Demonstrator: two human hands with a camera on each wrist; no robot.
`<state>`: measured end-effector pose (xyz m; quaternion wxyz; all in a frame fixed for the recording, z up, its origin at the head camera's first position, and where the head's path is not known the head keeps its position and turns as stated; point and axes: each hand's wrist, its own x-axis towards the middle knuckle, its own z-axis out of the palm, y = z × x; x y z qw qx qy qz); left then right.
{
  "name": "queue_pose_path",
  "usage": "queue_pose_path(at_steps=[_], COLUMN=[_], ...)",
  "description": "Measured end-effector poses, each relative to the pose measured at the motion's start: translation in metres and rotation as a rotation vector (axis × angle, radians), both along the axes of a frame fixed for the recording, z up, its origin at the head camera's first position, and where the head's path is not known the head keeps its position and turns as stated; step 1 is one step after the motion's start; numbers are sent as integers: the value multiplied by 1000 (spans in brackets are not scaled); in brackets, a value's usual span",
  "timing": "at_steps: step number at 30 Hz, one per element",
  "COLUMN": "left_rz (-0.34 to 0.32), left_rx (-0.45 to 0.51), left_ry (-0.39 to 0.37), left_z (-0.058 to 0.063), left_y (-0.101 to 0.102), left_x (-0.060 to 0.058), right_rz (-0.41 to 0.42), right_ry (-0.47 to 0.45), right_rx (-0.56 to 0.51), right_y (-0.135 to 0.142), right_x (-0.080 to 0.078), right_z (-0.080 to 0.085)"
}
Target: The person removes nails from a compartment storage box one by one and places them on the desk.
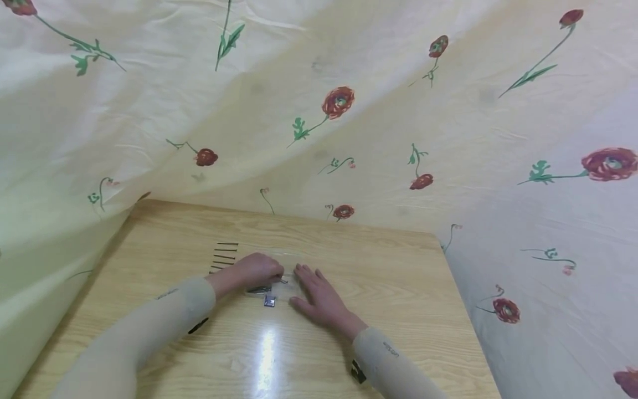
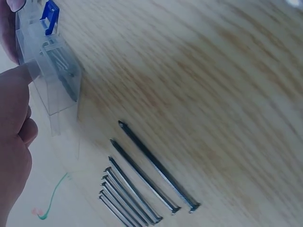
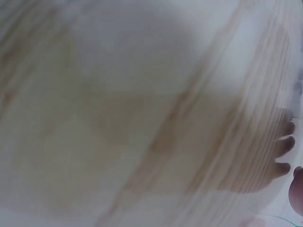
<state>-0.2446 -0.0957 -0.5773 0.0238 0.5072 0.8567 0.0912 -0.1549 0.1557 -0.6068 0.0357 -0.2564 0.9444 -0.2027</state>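
Note:
A clear plastic box (image 2: 42, 92) with a blue latch (image 2: 50, 18) stands on the wooden table, several dark metal nails (image 2: 61, 64) inside it. My left hand (image 1: 258, 269) is over the box, fingers curled, and pinches a small shiny nail (image 1: 283, 281) whose end pokes out past the fingertips. In the left wrist view that hand (image 2: 14, 118) covers part of the box. To the box's right lies my right hand (image 1: 321, 299), fingers straight and spread, fingertips at the box's edge. Only some fingertips (image 3: 296, 187) of it show in the right wrist view.
Left of the box, several nails (image 2: 158, 165) lie in a row on the wooden table (image 1: 399, 299), sorted by length. A cream cloth with red flowers (image 1: 379, 138) hangs behind the table and along both sides.

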Motion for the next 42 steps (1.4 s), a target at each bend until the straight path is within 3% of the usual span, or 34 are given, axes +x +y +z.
queue_pose_path(at_steps=[9, 20, 27, 34, 42], left_rz=[108, 147, 191, 259, 273], left_rx=[154, 211, 224, 188, 217], left_ry=[-89, 48, 72, 66, 62], left_z=[13, 40, 50, 46, 25], left_y=[-17, -68, -106, -135, -150], left_x=[5, 11, 19, 31, 55], right_rz=[0, 2, 4, 11, 15], right_ry=[7, -1, 22, 12, 4], right_rx=[16, 19, 36, 16, 7], right_y=[-2, -1, -1, -1, -1], right_x=[-2, -1, -2, -1, -1], right_z=[1, 0, 1, 6, 5])
